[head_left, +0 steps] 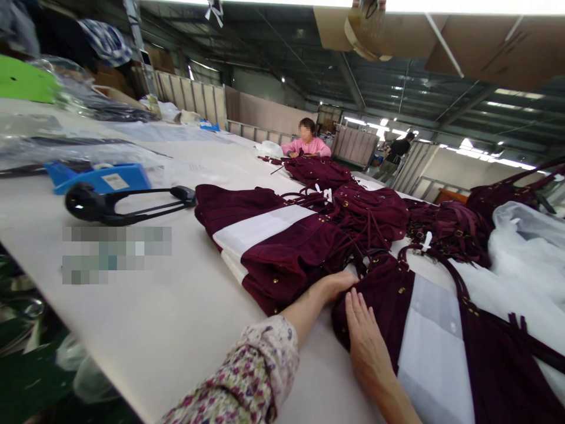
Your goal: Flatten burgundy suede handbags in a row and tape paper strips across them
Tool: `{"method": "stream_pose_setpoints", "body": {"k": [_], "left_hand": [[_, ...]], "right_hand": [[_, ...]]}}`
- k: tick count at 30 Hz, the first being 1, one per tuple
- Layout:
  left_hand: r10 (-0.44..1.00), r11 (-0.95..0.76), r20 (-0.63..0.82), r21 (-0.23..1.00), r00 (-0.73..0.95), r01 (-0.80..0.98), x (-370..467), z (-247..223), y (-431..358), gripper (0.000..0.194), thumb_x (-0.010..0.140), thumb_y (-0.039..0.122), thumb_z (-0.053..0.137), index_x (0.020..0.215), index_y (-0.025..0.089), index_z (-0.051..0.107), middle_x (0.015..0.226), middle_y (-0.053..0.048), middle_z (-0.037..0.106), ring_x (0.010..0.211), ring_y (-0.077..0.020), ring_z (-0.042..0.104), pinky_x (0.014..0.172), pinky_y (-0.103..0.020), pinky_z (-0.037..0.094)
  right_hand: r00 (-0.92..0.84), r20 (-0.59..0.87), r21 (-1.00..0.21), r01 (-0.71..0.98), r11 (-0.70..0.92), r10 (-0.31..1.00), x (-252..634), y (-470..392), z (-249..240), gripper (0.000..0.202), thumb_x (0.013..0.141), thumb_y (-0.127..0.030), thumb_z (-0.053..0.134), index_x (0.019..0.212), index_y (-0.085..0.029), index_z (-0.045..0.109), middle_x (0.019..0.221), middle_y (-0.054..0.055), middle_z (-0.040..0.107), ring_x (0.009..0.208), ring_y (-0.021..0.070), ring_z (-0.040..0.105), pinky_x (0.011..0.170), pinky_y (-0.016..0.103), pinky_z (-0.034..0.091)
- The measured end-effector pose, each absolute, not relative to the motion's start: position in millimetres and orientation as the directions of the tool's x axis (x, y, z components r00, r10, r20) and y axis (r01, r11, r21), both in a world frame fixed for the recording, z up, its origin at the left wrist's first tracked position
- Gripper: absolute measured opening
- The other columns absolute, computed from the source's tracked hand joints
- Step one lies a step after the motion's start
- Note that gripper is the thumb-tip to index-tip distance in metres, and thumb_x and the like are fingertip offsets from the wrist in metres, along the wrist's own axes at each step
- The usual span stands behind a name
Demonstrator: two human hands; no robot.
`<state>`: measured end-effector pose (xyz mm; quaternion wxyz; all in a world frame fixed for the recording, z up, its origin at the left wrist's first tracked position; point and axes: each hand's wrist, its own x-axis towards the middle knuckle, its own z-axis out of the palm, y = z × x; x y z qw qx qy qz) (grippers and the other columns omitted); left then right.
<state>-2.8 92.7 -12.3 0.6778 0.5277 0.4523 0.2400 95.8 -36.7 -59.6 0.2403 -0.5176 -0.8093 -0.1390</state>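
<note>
My right hand lies flat with its fingers stretched along the left side of a maroon bag, which has a white wrap around it. Beyond it, my left hand reaches to the same bag's upper left edge; its fingertips are hidden behind the bag. Left of my hands, more maroon bags lie stacked, with a white band across them. Dark straps and cords tangle between the bags.
A black tool-like object and a blue holder lie on the pale table at left. Clear plastic is heaped at right. A person in pink handles maroon bags across the table; another person stands farther back.
</note>
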Motion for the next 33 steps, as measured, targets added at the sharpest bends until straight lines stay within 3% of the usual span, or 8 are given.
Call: {"method": "stream_pose_setpoints", "body": {"k": [4,8,13,19,24,27,30,33], "left_hand": [[0.87,0.22,-0.317,0.935,0.378,0.279,-35.1,-7.7,63.9,0.012,0.061,0.007,0.052,0.057,0.015,0.06,0.049,0.003,0.052,0.06,-0.0141,0.052,0.061,-0.024,0.042],[0.86,0.148,-0.284,0.934,0.424,0.325,-63.5,-3.0,30.2,0.015,0.055,0.005,0.056,0.063,0.014,0.063,0.06,0.003,0.058,0.064,-0.0132,0.051,0.06,-0.022,0.039],[0.864,0.131,-0.252,0.948,0.436,0.289,-64.4,-1.0,15.7,0.009,0.066,0.015,0.058,0.075,0.014,0.061,0.067,0.003,0.057,0.064,-0.0112,0.051,0.06,-0.022,0.039],[0.747,0.417,-0.412,0.902,0.522,0.115,-62.4,-4.0,23.7,0.022,0.057,0.017,0.069,0.072,0.016,0.053,0.061,0.003,0.058,0.059,-0.0145,0.058,0.057,-0.026,0.046],[0.804,0.396,-0.326,0.918,0.497,-0.039,-56.3,-4.0,21.1,0.031,0.044,0.01,0.072,0.059,0.016,0.045,0.052,0.006,0.051,0.05,-0.0095,0.049,0.048,-0.02,0.037],[0.797,0.431,-0.309,0.893,0.519,-0.13,-51.9,-4.0,17.0,0.031,0.048,0.021,0.073,0.061,0.016,0.046,0.057,0.005,0.052,0.055,-0.0096,0.051,0.053,-0.021,0.04],[0.76,0.549,-0.366,0.804,0.538,-0.229,-50.7,-7.4,17.0,0.03,0.055,0.036,0.072,0.064,0.015,0.051,0.064,0.002,0.056,0.063,-0.0109,0.055,0.064,-0.025,0.047],[0.745,0.596,-0.435,0.775,0.506,-0.211,-50.5,-12.8,22.0,0.026,0.054,0.029,0.072,0.064,0.013,0.055,0.064,0.001,0.057,0.062,-0.0104,0.055,0.064,-0.024,0.047]], "right_hand": [[-0.276,0.57,-0.177,0.878,0.444,0.774,99.1,-32.2,-67.5,0.093,0.069,0.01,0.024,0.15,-0.018,-0.012,0.153,0.015,0.027,0.14,0.0276,0.026,0.102,0.052,0.043],[-0.272,0.576,-0.236,0.848,0.475,0.771,99.1,-31.9,-72.7,0.09,0.073,0.008,0.024,0.151,-0.022,-0.009,0.153,0.013,0.026,0.141,0.028,0.025,0.104,0.056,0.039],[-0.21,0.624,-0.362,0.775,0.517,0.752,100.8,-35.6,-72.7,0.09,0.072,0.008,0.023,0.151,-0.023,-0.006,0.156,0.01,0.019,0.143,0.0245,0.02,0.11,0.054,0.031],[-0.177,0.63,-0.485,0.671,0.562,0.756,104.3,-35.9,-71.0,0.092,0.069,0.006,0.026,0.152,-0.024,0.002,0.157,0.004,0.015,0.143,0.0213,0.017,0.114,0.05,0.024],[-0.097,0.586,-0.613,0.597,0.517,0.805,106.4,-42.4,-62.7,0.087,0.071,0.003,0.029,0.152,-0.023,0.011,0.156,0.002,0.02,0.142,0.0198,0.022,0.115,0.045,0.024],[0.028,0.484,-0.747,0.534,0.396,0.875,107.8,-50.0,-53.9,0.082,0.075,-0.002,0.033,0.152,-0.021,0.013,0.155,0.003,0.025,0.14,0.0199,0.029,0.113,0.043,0.028],[0.077,0.441,-0.791,0.505,0.346,0.894,107.3,-54.6,-49.1,0.077,0.078,-0.004,0.032,0.152,-0.021,0.015,0.154,0.003,0.027,0.139,0.0207,0.03,0.113,0.046,0.027],[0.061,0.434,-0.789,0.507,0.346,0.899,106.5,-55.3,-49.5,0.076,0.079,-0.005,0.032,0.152,-0.021,0.015,0.154,0.003,0.026,0.139,0.0217,0.029,0.113,0.047,0.027]]}}
